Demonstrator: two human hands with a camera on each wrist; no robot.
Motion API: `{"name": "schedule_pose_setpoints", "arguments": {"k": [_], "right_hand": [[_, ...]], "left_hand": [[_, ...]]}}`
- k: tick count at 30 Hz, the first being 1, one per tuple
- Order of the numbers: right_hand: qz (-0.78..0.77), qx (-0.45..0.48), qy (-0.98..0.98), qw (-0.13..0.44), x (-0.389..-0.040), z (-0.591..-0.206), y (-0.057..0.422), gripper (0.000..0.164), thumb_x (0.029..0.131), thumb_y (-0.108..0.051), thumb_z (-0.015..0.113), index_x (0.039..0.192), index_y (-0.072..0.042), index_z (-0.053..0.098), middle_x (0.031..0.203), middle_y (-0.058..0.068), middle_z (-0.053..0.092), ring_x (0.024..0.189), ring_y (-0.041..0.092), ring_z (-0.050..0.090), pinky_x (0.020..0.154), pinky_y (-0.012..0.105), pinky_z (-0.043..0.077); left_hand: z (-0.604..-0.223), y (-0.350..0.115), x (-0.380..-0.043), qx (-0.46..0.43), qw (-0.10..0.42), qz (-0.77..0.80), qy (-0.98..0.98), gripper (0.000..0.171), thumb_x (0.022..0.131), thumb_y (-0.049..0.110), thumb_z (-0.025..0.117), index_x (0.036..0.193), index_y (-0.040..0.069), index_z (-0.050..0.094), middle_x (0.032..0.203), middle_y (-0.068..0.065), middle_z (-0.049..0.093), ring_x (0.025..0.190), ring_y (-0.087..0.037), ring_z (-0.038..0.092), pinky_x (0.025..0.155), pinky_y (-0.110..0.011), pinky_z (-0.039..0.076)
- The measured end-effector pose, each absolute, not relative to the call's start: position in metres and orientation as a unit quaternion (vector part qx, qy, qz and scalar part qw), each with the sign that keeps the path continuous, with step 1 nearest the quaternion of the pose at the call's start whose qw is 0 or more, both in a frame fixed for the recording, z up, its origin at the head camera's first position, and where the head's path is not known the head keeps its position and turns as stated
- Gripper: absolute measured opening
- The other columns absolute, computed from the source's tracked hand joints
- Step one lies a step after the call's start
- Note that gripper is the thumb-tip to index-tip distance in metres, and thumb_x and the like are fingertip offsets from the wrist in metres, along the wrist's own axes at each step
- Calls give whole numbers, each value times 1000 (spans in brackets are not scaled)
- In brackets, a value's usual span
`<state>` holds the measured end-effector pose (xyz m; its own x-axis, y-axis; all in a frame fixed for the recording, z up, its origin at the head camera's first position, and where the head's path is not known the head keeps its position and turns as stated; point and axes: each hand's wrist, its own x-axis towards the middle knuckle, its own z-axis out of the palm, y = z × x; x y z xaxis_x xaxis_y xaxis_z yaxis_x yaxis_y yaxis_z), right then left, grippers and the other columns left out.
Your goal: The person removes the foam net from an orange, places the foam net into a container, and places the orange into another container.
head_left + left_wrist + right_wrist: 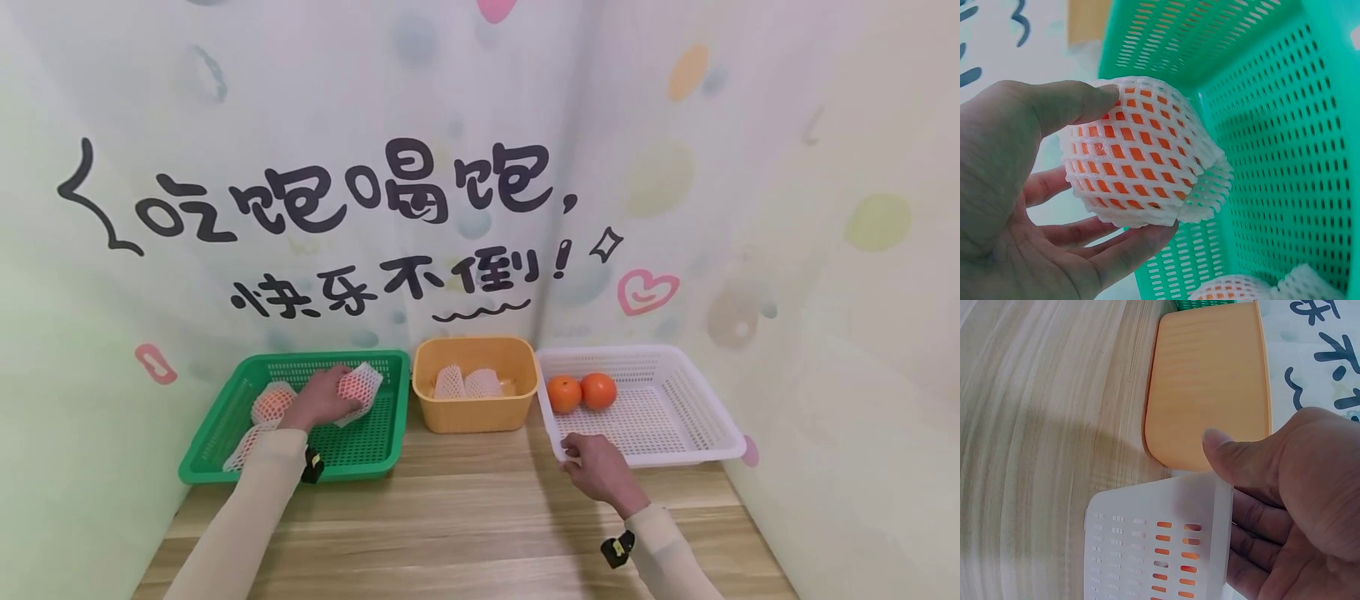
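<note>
My left hand [324, 398] holds an orange wrapped in white foam netting [360, 386] over the green basket [225, 450]. In the left wrist view the thumb and fingers curl round the wrapped orange [1138, 153] above the basket's floor [1285, 162]. Another netted orange [272, 402] lies in the green basket to the left. My right hand [596, 467] grips the near left rim of the white basket [705, 442], thumb over the rim [1210, 512]. Two bare oranges [581, 392] sit at the back of the white basket.
A small orange tub [476, 417] with loose foam nets [467, 383] stands between the two baskets. All three sit on a wooden tabletop [465, 517] against decorated walls meeting in a corner. A further foam-netted piece [1254, 289] shows low in the left wrist view.
</note>
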<state>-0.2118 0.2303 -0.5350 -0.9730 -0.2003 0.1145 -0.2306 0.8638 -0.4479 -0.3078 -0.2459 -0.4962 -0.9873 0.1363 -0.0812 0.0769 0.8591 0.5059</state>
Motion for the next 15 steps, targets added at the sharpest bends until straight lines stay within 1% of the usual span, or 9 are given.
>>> {"name": "schedule_pose_setpoints", "arguments": {"k": [2,6,9,15], "right_hand": [[235,112,-965,32,-212,-536,230,23,81,-11,84,101,-5,74,90,6,76,83,18,71,76,42,60],[240,107,-964,25,-211,-537,230,23,82,-12,84,102,-5,74,92,6,76,85,19,71,77,42,60],[240,107,-965,22,-211,-537,231,23,82,-12,83,103,-5,74,93,6,77,86,20,72,78,43,61],[240,106,-965,19,-212,-538,232,23,83,-12,83,104,-5,74,95,7,77,88,22,72,80,45,60]], "left_hand": [[-495,-244,-304,58,45,269,960,70,90,27,76,145,-4,47,139,-32,55,125,-48,53,101,-64,49],[-494,-239,-294,51,29,295,954,70,92,27,75,148,-2,45,145,-32,51,133,-51,48,106,-67,44],[-495,-232,-287,43,18,313,949,71,93,28,74,151,1,43,149,-31,47,137,-51,44,109,-68,41],[-493,-214,-271,38,-11,338,940,71,93,26,74,152,2,43,151,-30,46,139,-50,43,112,-67,39]]}}
